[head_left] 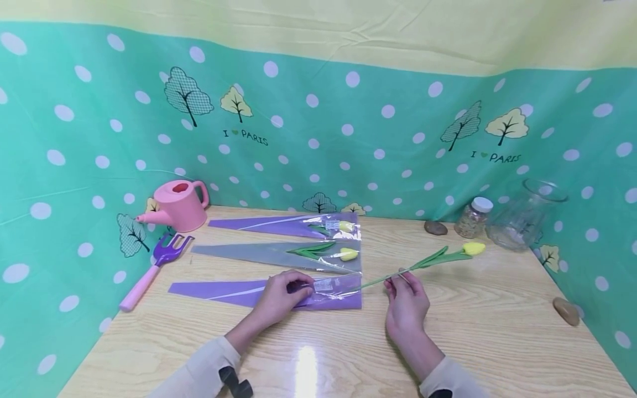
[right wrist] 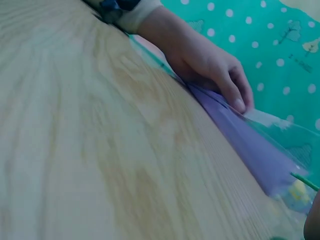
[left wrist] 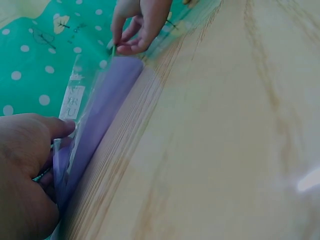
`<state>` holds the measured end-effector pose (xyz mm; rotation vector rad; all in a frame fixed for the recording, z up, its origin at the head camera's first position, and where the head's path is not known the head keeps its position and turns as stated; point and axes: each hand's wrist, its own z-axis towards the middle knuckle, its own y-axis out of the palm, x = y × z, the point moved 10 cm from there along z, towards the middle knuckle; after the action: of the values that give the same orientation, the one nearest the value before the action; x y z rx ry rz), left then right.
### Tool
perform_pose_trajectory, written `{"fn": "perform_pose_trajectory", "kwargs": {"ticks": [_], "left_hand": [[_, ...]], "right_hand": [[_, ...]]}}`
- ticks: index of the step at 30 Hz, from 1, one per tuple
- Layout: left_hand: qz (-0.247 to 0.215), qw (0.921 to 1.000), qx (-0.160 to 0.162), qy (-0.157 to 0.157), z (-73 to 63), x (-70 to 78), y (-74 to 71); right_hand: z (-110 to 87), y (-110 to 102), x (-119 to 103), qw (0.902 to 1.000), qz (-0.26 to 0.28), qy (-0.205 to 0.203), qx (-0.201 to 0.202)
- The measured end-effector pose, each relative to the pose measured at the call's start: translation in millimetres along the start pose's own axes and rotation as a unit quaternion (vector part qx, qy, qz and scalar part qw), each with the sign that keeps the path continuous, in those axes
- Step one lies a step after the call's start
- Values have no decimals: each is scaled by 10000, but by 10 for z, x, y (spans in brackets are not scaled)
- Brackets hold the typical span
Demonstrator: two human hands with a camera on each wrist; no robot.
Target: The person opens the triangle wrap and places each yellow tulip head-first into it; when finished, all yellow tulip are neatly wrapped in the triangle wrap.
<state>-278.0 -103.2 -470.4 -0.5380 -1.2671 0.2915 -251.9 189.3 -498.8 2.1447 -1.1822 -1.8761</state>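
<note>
A clear-fronted purple flower sleeve (head_left: 229, 291) lies nearest me on the table, its wide mouth facing right. My left hand (head_left: 281, 296) pinches its upper edge between thumb and fingers, as the left wrist view also shows the thumb on the clear film (left wrist: 75, 107). My right hand (head_left: 408, 307) pinches the green stem of a yellow artificial tulip (head_left: 473, 248), whose bloom points to the right. The stem's lower end (right wrist: 305, 181) reaches in at the sleeve's mouth. Behind lie a grey sleeve (head_left: 239, 251) and another purple sleeve (head_left: 254, 225), each with a yellow tulip inside.
On the left are a pink watering can (head_left: 181, 207) and a purple hand fork (head_left: 166, 251) with a pink handle. At the back right stand a lidded jar (head_left: 471, 221) and a glass vase (head_left: 512, 229). A dark stone (head_left: 436, 228) and a brown stone (head_left: 565, 311) lie on the table.
</note>
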Motion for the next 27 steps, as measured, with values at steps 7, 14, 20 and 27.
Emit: {"fn": "perform_pose_trajectory", "kwargs": {"ticks": [7, 14, 20, 27], "left_hand": [[-52, 10000, -50, -47, -6, 5, 7], [-47, 10000, -31, -36, -3, 5, 0], [-11, 10000, -37, -4, 2, -10, 15], [17, 10000, 3, -26, -1, -15, 12]], "right_hand": [[-152, 122, 184, 9998, -200, 71, 20], [-237, 198, 306, 9995, -257, 192, -61], [-275, 207, 357, 9992, -211, 319, -84], [-282, 208, 355, 9988, -327, 358, -83]]}}
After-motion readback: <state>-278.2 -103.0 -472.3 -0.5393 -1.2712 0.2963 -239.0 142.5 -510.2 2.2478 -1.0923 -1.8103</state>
